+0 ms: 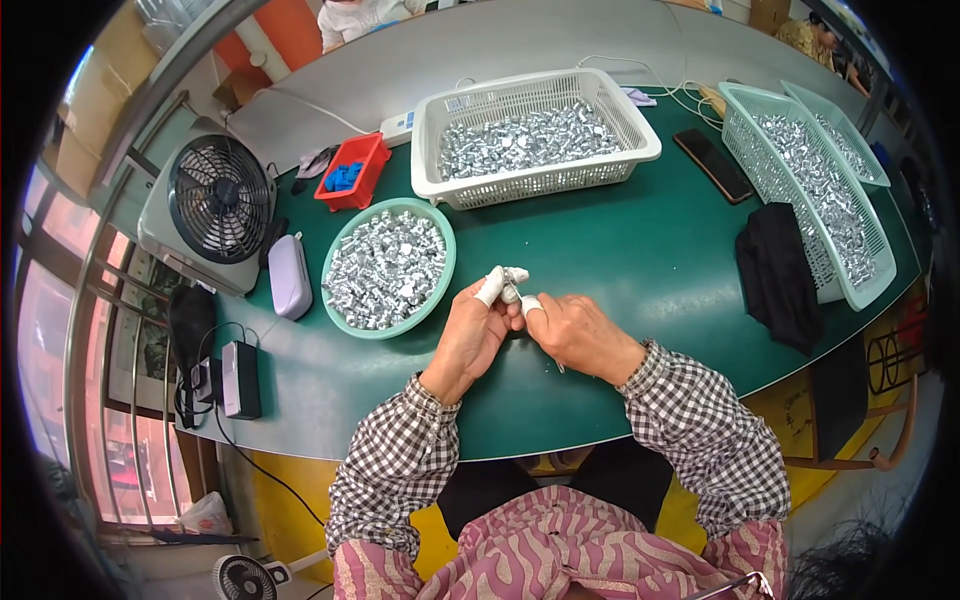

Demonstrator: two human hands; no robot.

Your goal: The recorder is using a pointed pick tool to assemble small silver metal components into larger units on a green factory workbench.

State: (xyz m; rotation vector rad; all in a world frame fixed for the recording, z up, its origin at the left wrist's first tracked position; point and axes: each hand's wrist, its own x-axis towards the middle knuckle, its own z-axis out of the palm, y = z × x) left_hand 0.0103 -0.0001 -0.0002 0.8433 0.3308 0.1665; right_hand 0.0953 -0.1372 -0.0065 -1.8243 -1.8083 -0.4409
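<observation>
My left hand [472,335] and my right hand [580,336] meet over the near middle of the green table. White coverings wrap some fingertips on both. Between the thumb and fingers of my left hand sits a small silvery metal part [511,283], mostly hidden by the fingers. My right hand grips a thin rod-like tool [559,367]; its rear end sticks out below the palm, and its tip is at the metal part. To the left of my hands stands a round mint-green basin [449,262] heaped with silvery metal parts [385,270].
A white basket [530,184] of metal parts stands at the back. Pale green baskets [765,165] of parts, a black cloth [775,275] and a phone [713,165] lie right. On the left are a fan [220,198], a lilac case [289,277] and a red bin [380,160].
</observation>
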